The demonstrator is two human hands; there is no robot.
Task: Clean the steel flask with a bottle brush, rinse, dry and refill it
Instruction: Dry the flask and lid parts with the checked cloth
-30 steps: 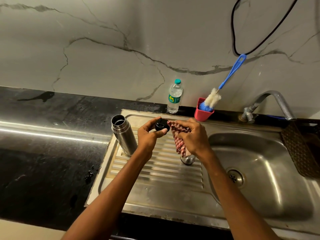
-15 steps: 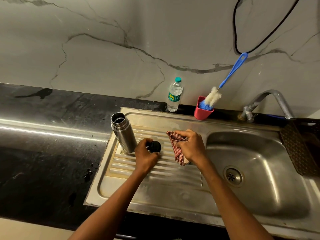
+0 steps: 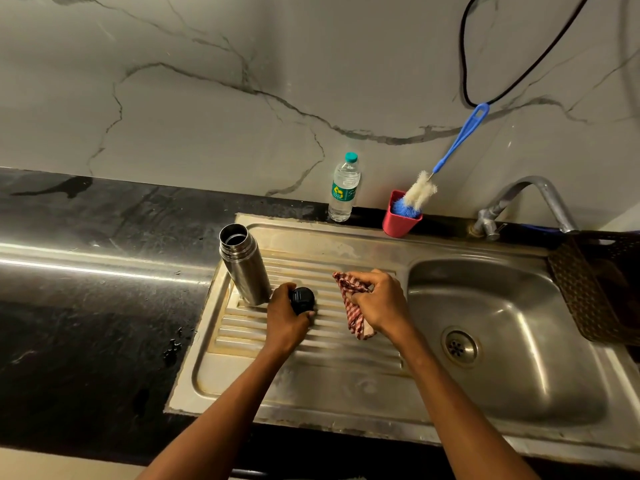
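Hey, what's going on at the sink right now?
A person is washing up a steel flask, which stands open on the draining board. Their left hand holds its black cap down on the board, and their right hand grips a checked cloth. The bottle brush sits in a red cup.

Flask [image 3: 244, 265]: brushed steel, satin sheen, smooth; cap [image 3: 302, 299]: black plastic, matt; cloth [image 3: 353, 308]: woven fabric, red/white check, limp; drainboard [image 3: 311, 344]: stainless, ribbed, dull w/ brownish staining; basin [image 3: 519, 341]: stainless, glossier; counter [image 3: 86, 271]: black stone, polished, wet spots; wall [image 3: 242, 98]: veined marble-look, smooth; brush [image 3: 420, 192]: blue plastic handle, fluffy white bristles; cup [image 3: 400, 221]: pink plastic; water bottle [image 3: 343, 190]: clear plastic.
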